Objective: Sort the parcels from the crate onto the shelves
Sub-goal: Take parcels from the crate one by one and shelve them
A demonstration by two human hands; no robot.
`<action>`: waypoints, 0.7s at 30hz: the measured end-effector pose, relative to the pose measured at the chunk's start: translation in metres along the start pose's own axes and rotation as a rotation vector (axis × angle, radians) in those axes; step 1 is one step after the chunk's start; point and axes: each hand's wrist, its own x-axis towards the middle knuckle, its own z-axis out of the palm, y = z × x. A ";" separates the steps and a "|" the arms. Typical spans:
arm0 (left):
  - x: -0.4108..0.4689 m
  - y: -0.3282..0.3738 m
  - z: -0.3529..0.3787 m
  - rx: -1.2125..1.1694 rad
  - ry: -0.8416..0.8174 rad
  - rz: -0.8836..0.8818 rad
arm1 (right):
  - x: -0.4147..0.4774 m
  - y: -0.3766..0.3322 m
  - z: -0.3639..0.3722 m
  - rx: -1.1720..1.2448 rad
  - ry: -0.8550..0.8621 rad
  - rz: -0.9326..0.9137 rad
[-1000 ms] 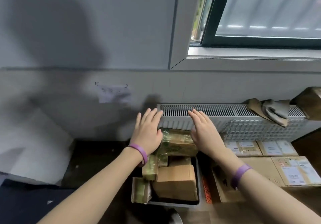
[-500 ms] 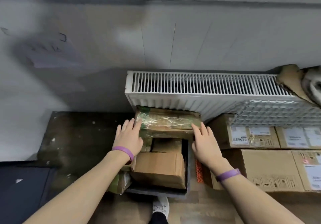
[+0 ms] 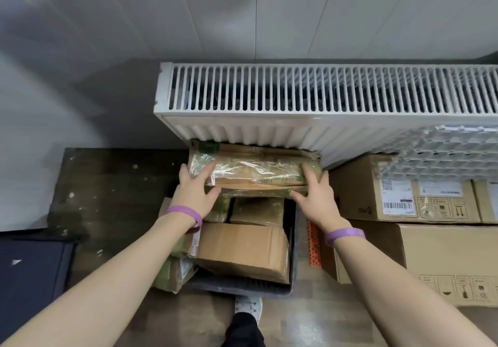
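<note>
1. The plastic-wrapped parcel lies across the top of the pile in the dark crate. Its far edge is tucked under the white radiator.
2. The left hand clasps the parcel's left end, fingers spread over the top and thumb along the near edge. The right hand mirrors it at the right end. Both hands have hold of this parcel and nothing else.
3. Draw it level toward the body first, so the far edge clears the radiator's underside. A straight lift would probably jam it there.
4. The film looks loose and slick, so press through to the firm cardboard inside rather than pinching the wrap alone.
5. Raise it clear of the brown cardboard box beneath, without dragging across it.
6. No shelf is in view, so get a secure two-handed hold before turning away.
</note>
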 end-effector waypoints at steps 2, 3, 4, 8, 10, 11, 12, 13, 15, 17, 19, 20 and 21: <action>-0.001 0.003 0.002 -0.177 0.060 -0.019 | -0.004 0.002 -0.001 0.162 0.057 -0.004; -0.002 0.004 0.002 -0.236 0.086 -0.027 | -0.008 0.002 -0.003 0.218 0.078 0.000; -0.005 0.006 0.001 -0.271 0.106 -0.033 | -0.012 0.003 -0.005 0.260 0.089 0.005; -0.031 0.015 -0.014 -0.342 0.177 0.003 | -0.044 -0.002 -0.020 0.274 0.169 0.028; -0.054 0.022 -0.026 -0.376 0.195 0.021 | -0.067 -0.009 -0.031 0.290 0.245 0.046; -0.068 0.025 -0.034 -0.390 0.202 0.024 | -0.081 -0.016 -0.039 0.307 0.274 0.053; -0.083 0.028 -0.044 -0.396 0.211 0.023 | -0.095 -0.022 -0.047 0.321 0.301 0.058; -0.098 0.029 -0.054 -0.395 0.221 0.022 | -0.109 -0.028 -0.055 0.327 0.311 0.066; -0.125 0.027 -0.080 -0.384 0.231 0.019 | -0.133 -0.043 -0.070 0.341 0.297 0.095; -0.150 0.019 -0.108 -0.393 0.205 0.009 | -0.156 -0.065 -0.083 0.359 0.257 0.105; -0.174 0.003 -0.137 -0.412 0.187 -0.005 | -0.173 -0.093 -0.092 0.375 0.190 0.074; -0.187 -0.008 -0.151 -0.416 0.191 -0.010 | -0.181 -0.108 -0.095 0.380 0.140 0.054; -0.201 -0.021 -0.164 -0.415 0.200 -0.017 | -0.190 -0.125 -0.097 0.373 0.084 0.030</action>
